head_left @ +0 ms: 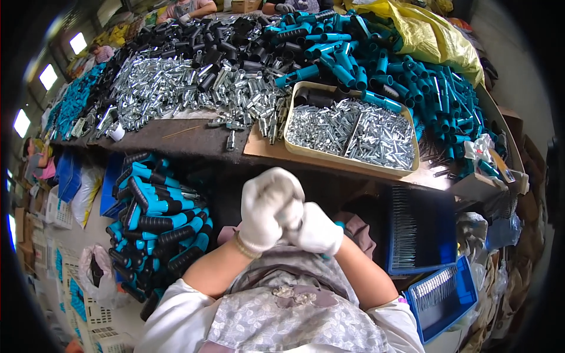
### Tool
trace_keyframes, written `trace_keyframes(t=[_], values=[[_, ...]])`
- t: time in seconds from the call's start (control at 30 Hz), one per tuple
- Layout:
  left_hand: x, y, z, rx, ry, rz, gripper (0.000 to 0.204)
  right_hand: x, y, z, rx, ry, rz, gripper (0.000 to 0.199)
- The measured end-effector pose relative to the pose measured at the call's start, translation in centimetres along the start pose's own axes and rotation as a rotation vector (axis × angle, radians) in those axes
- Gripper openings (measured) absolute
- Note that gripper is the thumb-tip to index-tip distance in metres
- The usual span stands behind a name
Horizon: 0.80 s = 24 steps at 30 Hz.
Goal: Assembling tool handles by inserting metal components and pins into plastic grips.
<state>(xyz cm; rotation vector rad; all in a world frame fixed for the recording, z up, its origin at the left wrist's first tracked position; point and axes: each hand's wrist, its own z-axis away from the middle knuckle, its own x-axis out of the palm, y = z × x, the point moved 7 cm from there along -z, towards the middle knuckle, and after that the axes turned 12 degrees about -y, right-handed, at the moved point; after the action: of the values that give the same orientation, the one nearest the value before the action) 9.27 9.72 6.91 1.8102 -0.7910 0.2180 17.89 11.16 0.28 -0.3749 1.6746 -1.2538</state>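
Note:
Both hands wear white knit gloves and meet in front of my apron, just short of the workbench edge. My left hand [263,213] is curled closed, its fingers folded against the other glove. My right hand [318,229] is closed too and presses into the left one. Whatever lies between them, if anything, is hidden by the gloves. Beyond the hands stands a cream tray [347,163] full of small metal pins and screws. Several silver metal fittings [231,140] lie on the bench left of the tray.
Heaps of silver metal parts [150,88], black sleeves [226,50] and teal tubes [438,100] cover the bench. Teal-and-black tool handles [159,206] are piled at left. Blue bins [424,229] with metal rods stand at right. Other people [188,9] sit across the bench.

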Motion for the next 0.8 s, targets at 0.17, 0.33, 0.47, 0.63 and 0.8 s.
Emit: trace_keyframes(t=[0.17,0.33,0.47,0.63,0.8], values=[[-4.2,-0.7,0.1,0.047,0.380,0.002,0.034,0.0,-0.1,-1.2,0.162,0.347,0.340,0.018],[-11.3,8.1,-1.6,0.263,0.565,-0.115,0.032,-0.1,-1.4,0.6,0.272,0.267,0.340,0.027],[-20.5,11.5,-5.3,0.001,0.570,-1.114,0.018,-1.3,-5.3,1.9,0.129,0.051,-0.475,0.032],[-24.8,8.0,-7.0,-0.377,0.270,-1.964,0.024,-0.6,-2.7,1.3,0.184,-0.043,-0.815,0.043],[-25.2,7.2,-8.6,-0.287,0.149,-1.980,0.023,0.2,1.9,1.5,0.052,0.113,-0.946,0.064]])
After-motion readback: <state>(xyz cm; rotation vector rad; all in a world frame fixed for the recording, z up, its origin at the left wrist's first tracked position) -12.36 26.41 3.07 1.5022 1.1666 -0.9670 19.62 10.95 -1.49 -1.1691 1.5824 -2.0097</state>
